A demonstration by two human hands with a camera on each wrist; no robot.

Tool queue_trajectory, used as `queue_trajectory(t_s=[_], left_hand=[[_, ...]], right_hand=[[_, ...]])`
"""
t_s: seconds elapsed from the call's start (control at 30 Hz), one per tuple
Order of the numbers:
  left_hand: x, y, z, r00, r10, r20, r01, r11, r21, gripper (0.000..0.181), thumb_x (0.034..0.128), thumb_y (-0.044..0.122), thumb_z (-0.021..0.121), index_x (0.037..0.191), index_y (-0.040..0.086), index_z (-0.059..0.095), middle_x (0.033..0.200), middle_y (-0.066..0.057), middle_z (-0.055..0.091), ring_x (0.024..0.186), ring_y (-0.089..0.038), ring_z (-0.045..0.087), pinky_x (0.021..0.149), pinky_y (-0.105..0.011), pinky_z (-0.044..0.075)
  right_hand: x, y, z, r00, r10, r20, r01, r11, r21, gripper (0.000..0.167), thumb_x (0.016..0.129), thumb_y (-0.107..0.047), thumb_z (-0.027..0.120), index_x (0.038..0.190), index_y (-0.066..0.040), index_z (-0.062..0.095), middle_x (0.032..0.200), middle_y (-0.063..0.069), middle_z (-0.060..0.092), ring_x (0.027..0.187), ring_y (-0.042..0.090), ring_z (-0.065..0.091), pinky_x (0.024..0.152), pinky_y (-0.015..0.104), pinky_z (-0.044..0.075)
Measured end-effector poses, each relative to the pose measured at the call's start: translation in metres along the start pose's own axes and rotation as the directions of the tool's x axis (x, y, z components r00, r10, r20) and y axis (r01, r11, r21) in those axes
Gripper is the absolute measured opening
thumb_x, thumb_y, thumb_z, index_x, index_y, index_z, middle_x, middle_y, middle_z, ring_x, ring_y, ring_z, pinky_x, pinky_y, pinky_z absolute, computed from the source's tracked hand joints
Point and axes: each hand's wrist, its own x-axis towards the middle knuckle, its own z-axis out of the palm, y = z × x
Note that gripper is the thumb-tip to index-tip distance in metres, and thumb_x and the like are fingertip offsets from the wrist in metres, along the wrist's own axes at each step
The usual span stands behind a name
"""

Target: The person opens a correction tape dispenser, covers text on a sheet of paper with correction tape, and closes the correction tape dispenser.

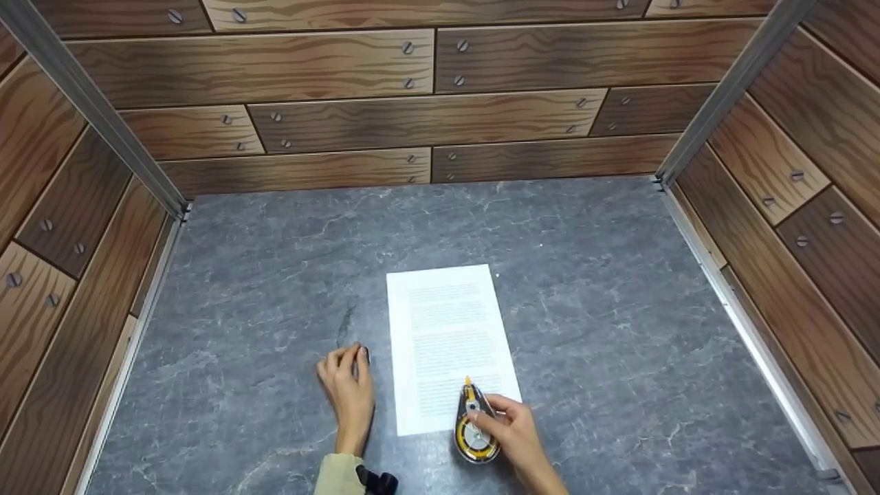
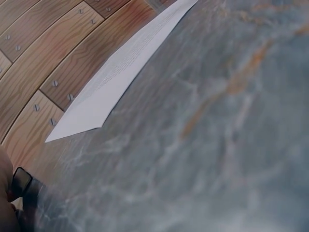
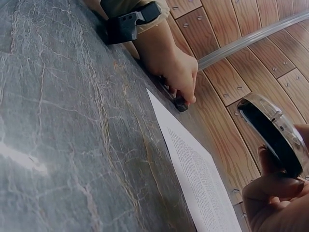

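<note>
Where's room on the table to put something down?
Free patches: between the paper and right wall; paper and back wall; left hand and left wall. It's crowded at the paper's near edge, where the right hand holds a tape dispenser, and left of the paper, where the left hand pinches a black thing.

Room: tabletop (image 1: 591, 275) beyond paper (image 1: 447, 326) | left side: left hand (image 1: 349, 388) | bounds: plank walls (image 1: 344, 124)

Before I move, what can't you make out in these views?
Head view: wording on the printed sheet is too small to read.
Head view: the sheet's lower right part is hidden behind the right grip and the correction tape.
Head view: the left grip hides part of the small dark object.
Left wrist view: the left edge cuts off most of the left grip.
</note>
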Motion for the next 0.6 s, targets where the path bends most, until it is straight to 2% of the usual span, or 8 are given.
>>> queue_trajectory(t_s=[0.2, 0.47, 0.6], left_hand=[[-0.0002, 0.0004, -0.0001, 1.000, -0.011, -0.012, 0.011, 1.000, -0.014, 0.020, 0.0912, 0.006, 0.070, 0.108, -0.006, 0.071, 0.101, -0.015, 0.061, 0.091, -0.028, 0.045, 0.078, -0.040, 0.038], [-0.0011, -0.0010, 0.0001, 1.000, -0.002, 0.002, 0.002, 1.000, 0.021, 0.028, 0.0785, 0.004, 0.082, 0.104, -0.003, 0.073, 0.101, -0.014, 0.061, 0.090, -0.030, 0.045, 0.078, -0.044, 0.040], [-0.0008, -0.0002, 0.0005, 1.000, -0.016, 0.003, 0.016, 0.999, 0.032, 0.026, 0.0777, 0.000, 0.081, 0.102, -0.002, 0.073, 0.099, -0.013, 0.061, 0.091, -0.031, 0.046, 0.079, -0.044, 0.040]], right_hand=[[-0.0001, -0.0001, -0.0006, 1.000, -0.012, 0.000, 0.012, 1.000, 0.004, 0.038, 0.089, 0.000, 0.067, 0.117, 0.023, 0.057, 0.081, 0.012, 0.072, 0.067, 0.017, 0.070, 0.061, 0.030, 0.059], [-0.0005, -0.0011, -0.0003, 1.000, 0.012, -0.013, -0.012, 1.000, 0.004, 0.038, 0.088, 0.000, 0.068, 0.117, 0.023, 0.057, 0.083, 0.013, 0.072, 0.069, 0.017, 0.070, 0.063, 0.029, 0.059], [-0.0008, -0.0022, 0.0004, 0.999, 0.023, -0.023, -0.023, 1.000, 0.001, 0.038, 0.088, -0.002, 0.069, 0.116, 0.021, 0.059, 0.085, 0.015, 0.072, 0.071, 0.017, 0.070, 0.064, 0.029, 0.058]])
